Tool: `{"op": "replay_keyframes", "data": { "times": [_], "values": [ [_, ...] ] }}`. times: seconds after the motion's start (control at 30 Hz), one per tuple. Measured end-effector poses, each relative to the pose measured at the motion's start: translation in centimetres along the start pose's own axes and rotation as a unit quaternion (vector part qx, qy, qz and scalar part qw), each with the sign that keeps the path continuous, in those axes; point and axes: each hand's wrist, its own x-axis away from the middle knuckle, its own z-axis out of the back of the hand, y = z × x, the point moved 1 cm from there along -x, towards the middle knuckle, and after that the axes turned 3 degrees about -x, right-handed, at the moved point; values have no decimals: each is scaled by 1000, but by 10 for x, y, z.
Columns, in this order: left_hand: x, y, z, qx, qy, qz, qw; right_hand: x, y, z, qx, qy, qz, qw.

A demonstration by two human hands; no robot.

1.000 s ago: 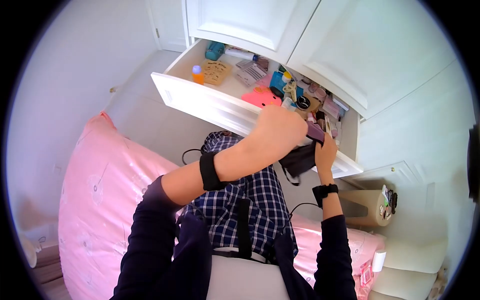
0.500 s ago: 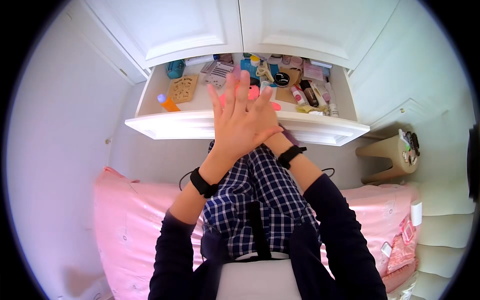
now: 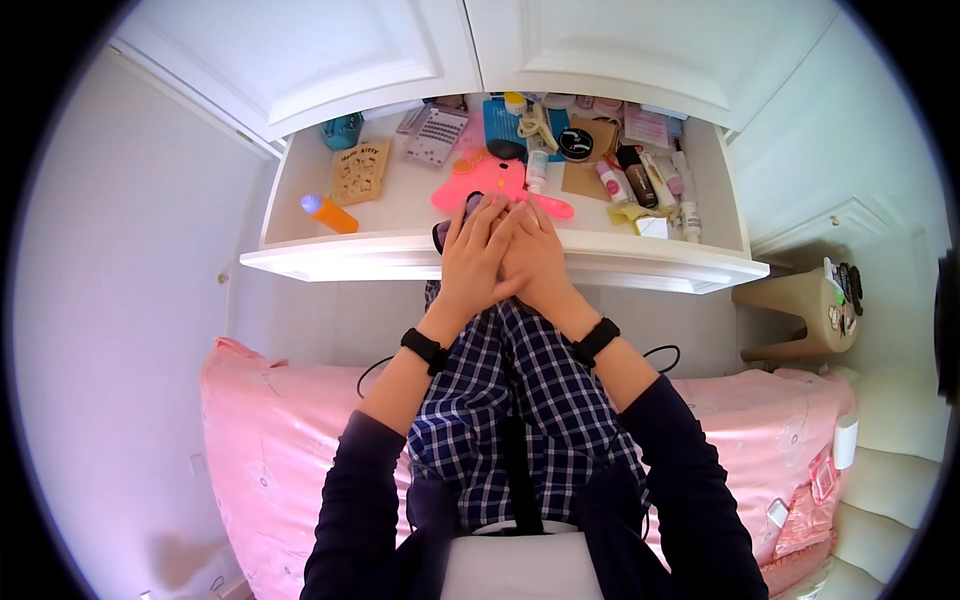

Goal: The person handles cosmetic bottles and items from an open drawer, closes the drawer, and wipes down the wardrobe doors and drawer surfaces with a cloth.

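Observation:
My left hand (image 3: 474, 258) is palm down at the drawer's front edge, its fingers stretched out and slightly apart. Beside it lies my right hand (image 3: 540, 258), fingers extended too, partly overlapped by the left fingers. Nothing shows in either hand, though the palms are hidden. Just beyond my fingertips a pink cartoon-shaped item (image 3: 485, 180) rests in the open drawer (image 3: 400, 262). Dark purple shapes (image 3: 439, 236) show past my left fingers; I cannot tell what they are. A small white bottle (image 3: 537, 168) lies beyond my right hand.
In the drawer are an orange bottle (image 3: 330, 214), a wooden Hello Kitty piece (image 3: 360, 172), a clear case (image 3: 437, 136), a black round container (image 3: 575, 144) and a dark brown bottle (image 3: 637, 176). A beige stool (image 3: 785, 300) stands right. Pink bedding (image 3: 290, 430) lies behind.
Both hands have come down toward the drawer's front edge and now lie side by side, partly overlapping. Earlier the left was raised with fingers spread, covering much of the right.

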Motion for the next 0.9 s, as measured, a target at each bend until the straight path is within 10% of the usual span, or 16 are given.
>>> {"op": "replay_keyframes", "data": {
  "times": [0.9],
  "values": [
    [-38,-108,-148,48,67,-66,994,-26,116,-84,31,-32,-72,996]
  ]
}}
